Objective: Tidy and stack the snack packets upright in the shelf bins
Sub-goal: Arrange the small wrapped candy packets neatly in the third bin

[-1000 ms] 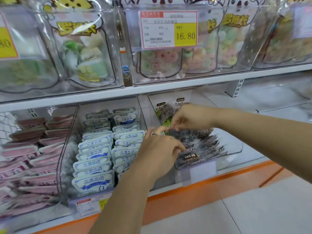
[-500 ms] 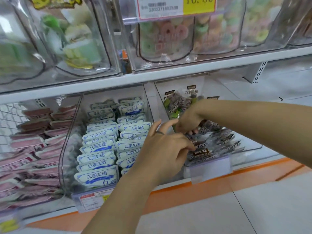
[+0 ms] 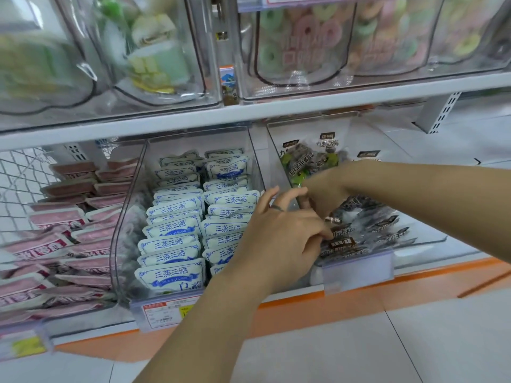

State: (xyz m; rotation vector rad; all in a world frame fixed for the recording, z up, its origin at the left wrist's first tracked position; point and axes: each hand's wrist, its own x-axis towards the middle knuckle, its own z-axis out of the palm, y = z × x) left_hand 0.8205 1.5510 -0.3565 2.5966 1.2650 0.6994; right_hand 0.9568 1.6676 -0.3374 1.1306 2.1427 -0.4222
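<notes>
Both hands in the right-hand clear bin (image 3: pixel 427 233) on the lower shelf (image 3: pixel 276 113).

Left hand (image 3: pixel 279 239): thumb and forefinger pinched on the top edge of the dark packets (image 3: pixel 367 230) near the bin's front, outer two fingers lifted.

Right hand (image 3: pixel 322 189): further back in the same row, fingers turned down and mostly hidden. Grip impossible to tell.

Dark packets leaning in a loose row, print blurred. Taller bags (image 3: pixel 307 161) behind them, partly covered by the right forearm.

Label holder (image 3: pixel 359 270) at the bin's front, face unreadable.

Next bin left: white packets (image 3: pixel 174 244) upright in two rows, front right ones hidden by the left hand.

Pink packets (image 3: pixel 69 244) far left, slanted.

Upper bins (image 3: pixel 304 51) blurred, cut off at the top.
</notes>
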